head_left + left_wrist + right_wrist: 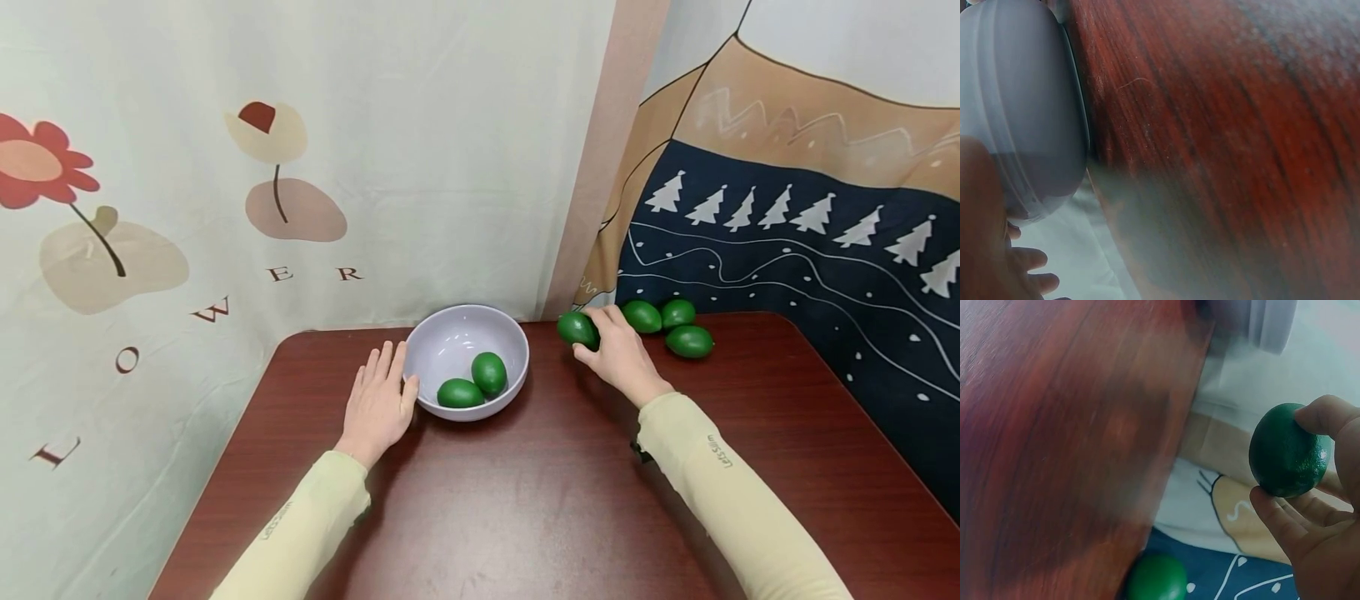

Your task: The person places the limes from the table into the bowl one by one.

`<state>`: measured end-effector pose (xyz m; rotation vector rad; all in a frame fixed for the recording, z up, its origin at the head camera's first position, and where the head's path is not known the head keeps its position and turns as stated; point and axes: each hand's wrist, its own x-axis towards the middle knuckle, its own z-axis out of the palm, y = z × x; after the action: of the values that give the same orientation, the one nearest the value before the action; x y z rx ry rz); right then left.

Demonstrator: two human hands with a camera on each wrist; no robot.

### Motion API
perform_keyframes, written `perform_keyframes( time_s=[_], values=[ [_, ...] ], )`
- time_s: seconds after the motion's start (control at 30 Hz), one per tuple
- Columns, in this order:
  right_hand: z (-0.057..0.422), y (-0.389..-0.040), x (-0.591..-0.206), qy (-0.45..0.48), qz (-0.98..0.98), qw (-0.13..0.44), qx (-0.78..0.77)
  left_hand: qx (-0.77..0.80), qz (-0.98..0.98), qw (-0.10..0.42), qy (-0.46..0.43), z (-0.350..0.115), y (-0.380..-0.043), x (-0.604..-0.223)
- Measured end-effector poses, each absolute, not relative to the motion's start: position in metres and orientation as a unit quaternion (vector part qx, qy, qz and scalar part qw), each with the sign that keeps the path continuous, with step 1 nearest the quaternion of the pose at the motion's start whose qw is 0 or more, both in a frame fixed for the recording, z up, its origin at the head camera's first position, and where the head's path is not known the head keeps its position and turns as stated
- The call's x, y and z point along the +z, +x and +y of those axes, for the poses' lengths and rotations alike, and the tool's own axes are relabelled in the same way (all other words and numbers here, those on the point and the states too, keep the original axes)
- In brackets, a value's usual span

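A pale lavender bowl [467, 329] stands near the table's back edge with two green limes [489, 372] inside. Against its left side rests my left hand [378, 407], fingers straight; the left wrist view shows the bowl's outer wall [1029, 106] beside the thumb. My right hand [622, 354] pinches another green lime [576, 329] between thumb and fingers, to the right of the bowl. In the right wrist view this lime [1288, 450] appears held off the table.
Three more limes [688, 342] lie together at the table's back right, just beyond my right hand. The dark red wooden table [495, 508] ends at printed curtains [450, 167] behind and on the right.
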<state>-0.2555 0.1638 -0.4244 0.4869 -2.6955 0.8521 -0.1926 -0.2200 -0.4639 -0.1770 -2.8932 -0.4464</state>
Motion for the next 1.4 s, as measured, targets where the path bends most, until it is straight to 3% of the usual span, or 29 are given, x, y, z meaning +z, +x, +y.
perform_keyframes(
  time_s=[1.4],
  values=[
    [0.109,-0.252,-0.408,0.215,-0.912,0.137,0.321,-0.131,-0.984,0.108,-0.06,-0.22,-0.193,-0.462]
  ],
)
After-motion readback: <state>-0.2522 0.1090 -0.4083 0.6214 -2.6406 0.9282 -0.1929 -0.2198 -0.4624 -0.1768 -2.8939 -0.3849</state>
